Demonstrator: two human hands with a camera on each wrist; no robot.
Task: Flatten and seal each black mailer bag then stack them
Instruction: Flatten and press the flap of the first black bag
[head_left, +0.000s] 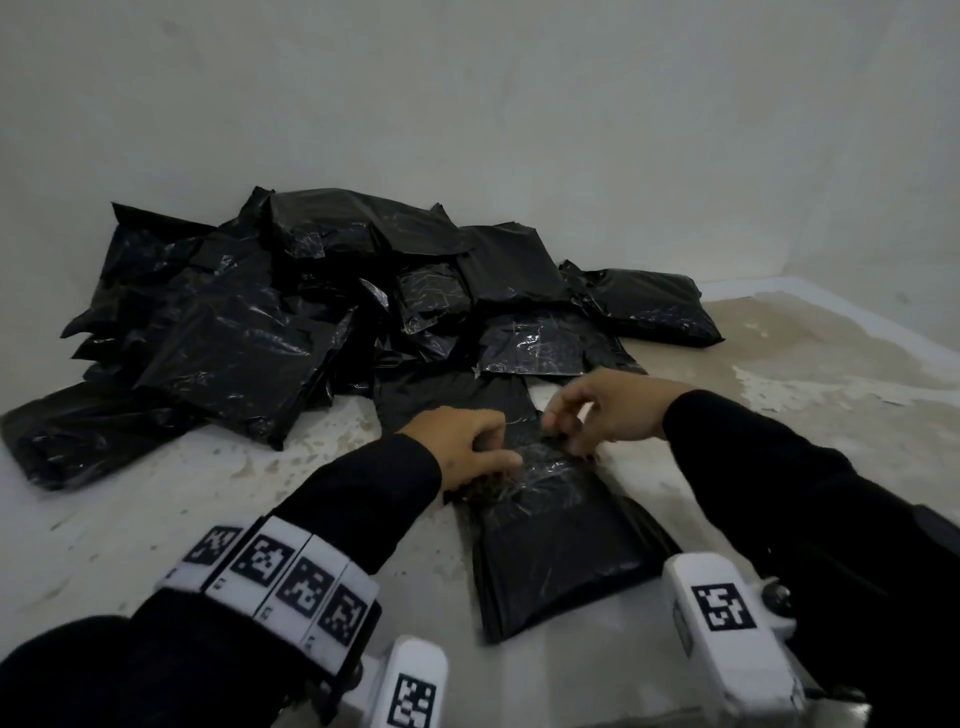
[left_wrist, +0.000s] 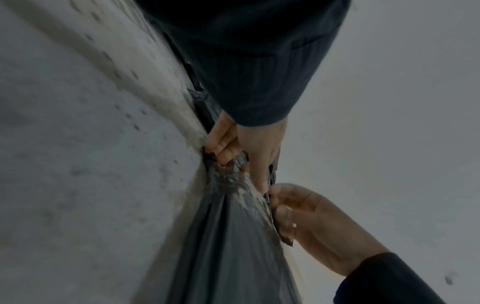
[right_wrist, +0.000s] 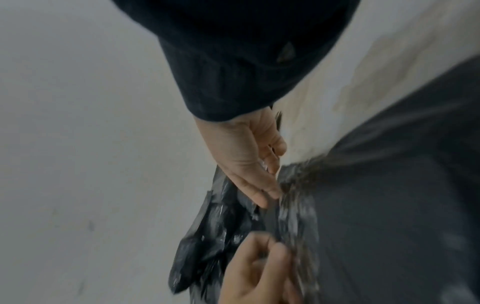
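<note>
One black mailer bag (head_left: 561, 545) lies flat on the table in front of me, its mouth end pointing away. My left hand (head_left: 467, 447) grips the crinkled plastic at the bag's upper left corner with curled fingers (left_wrist: 221, 152). My right hand (head_left: 597, 415) pinches the flap edge at the bag's upper right, thumb against fingertips (right_wrist: 270, 191). In the left wrist view the bag (left_wrist: 228, 246) fans out below the bunched plastic, and the right hand (left_wrist: 311, 222) holds its edge. The right wrist view is blurred; the left hand (right_wrist: 259, 267) shows at the bottom there.
A loose pile of several black mailer bags (head_left: 322, 312) sits at the back of the white, stained table (head_left: 208, 519), against the pale wall (head_left: 519, 104). One bag (head_left: 649, 306) lies at the pile's right end. Bare table lies left and right of the held bag.
</note>
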